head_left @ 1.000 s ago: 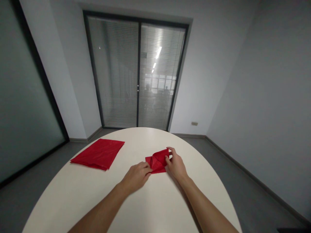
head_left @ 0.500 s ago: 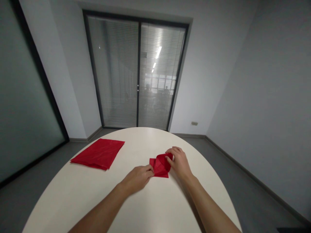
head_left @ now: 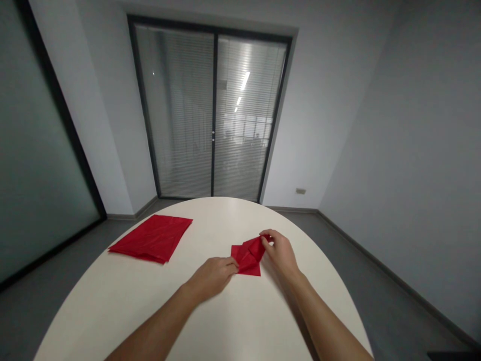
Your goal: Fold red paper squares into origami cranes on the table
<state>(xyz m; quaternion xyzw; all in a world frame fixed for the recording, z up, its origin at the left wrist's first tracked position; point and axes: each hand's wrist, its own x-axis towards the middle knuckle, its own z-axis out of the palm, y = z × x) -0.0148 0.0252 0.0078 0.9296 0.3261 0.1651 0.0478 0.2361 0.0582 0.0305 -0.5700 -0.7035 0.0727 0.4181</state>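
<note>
A small folded red sheet, of thin paper or cloth, lies on the white table between my hands. At its left edge, my left hand is closed with the fingertips pressing the sheet to the tabletop. My right hand pinches the upper right part of the sheet between thumb and fingers, lifting that layer off the table. The lifted part slants up toward my right fingers, and its tip is partly hidden by them.
A larger stack of flat red sheets lies at the table's left edge. The round white table ends in a curved edge. Beyond stand glass doors with blinds, and a wall outlet is at right.
My right hand has moved slightly right, pulling the sheet's upper right part outward, so its rounded open fold is now flatter and more pointed. My left hand has stayed in place.
</note>
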